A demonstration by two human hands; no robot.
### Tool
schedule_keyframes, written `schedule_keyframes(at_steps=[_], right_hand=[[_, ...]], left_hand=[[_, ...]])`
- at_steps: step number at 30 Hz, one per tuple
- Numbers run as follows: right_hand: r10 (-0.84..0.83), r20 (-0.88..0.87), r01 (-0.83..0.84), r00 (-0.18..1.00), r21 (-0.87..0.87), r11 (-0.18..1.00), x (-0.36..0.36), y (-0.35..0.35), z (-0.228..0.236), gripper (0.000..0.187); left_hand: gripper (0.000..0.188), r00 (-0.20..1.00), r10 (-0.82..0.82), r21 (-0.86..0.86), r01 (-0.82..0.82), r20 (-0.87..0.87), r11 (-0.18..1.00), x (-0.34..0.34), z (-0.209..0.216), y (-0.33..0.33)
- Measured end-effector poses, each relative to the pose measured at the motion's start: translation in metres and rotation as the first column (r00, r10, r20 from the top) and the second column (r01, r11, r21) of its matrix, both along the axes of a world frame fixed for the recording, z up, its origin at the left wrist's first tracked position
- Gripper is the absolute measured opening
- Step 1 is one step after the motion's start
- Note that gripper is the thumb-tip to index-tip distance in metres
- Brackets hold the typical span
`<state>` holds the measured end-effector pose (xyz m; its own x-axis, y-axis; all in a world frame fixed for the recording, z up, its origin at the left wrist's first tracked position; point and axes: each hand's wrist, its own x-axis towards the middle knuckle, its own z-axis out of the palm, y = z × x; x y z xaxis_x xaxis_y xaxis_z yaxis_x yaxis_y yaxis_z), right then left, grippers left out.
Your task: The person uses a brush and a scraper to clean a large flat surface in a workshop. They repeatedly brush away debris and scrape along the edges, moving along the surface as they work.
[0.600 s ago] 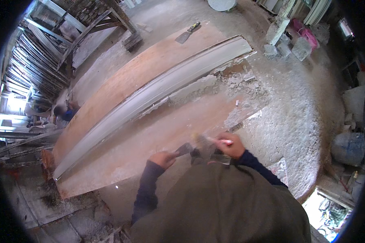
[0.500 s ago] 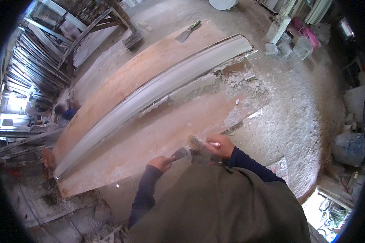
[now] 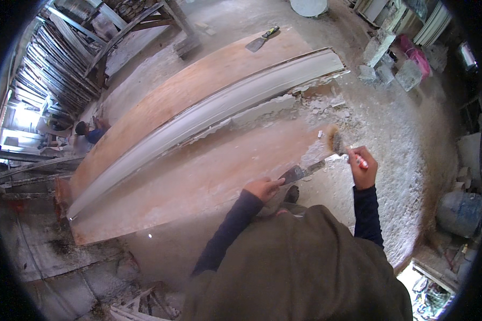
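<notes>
My right hand [image 3: 363, 167] grips the red-and-white handle of a paintbrush [image 3: 335, 140]. Its tan bristles are at the board's right end, by the pale plaster scraps. My left hand [image 3: 263, 188] is closed on a putty knife [image 3: 292, 174], whose dark blade points right over the near edge of the board. The long orange-brown board [image 3: 198, 174] carries a curved white plaster moulding [image 3: 214, 109] along its length. Broken plaster crumbs [image 3: 326, 109] lie beside the moulding's right end.
A second scraper [image 3: 262, 39] lies on the board's far part. A person [image 3: 91, 131] is at the far left, near stacked poles [image 3: 53, 75]. Plaster chunks [image 3: 408, 75] and a pink bag [image 3: 414, 55] sit far right. A blue drum [image 3: 460, 214] stands at the right.
Both hands have moved right and away from my body. The brush went from the board's near edge to its right end, and the putty knife followed to the right. The view has shifted slightly.
</notes>
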<state>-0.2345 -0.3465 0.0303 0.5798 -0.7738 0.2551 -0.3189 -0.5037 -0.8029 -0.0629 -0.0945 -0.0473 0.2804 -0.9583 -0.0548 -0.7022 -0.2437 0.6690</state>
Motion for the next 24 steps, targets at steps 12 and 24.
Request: schedule_keyframes(at_steps=[12,24], right_hand=[[0.195,-0.057,-0.187,0.979,0.128,0.974,-0.026,0.030,-0.011,0.006],[0.036,-0.172,-0.018,0.985,0.102,0.995,-0.041,0.068,-0.008,0.004]], left_hand=[[0.029,0.966,0.120,0.345,-0.195,0.227,0.918,0.036,0.010,0.181],[0.031,0.992,0.020,0.195,-0.044,0.124,0.980,0.053,-0.018,0.121]])
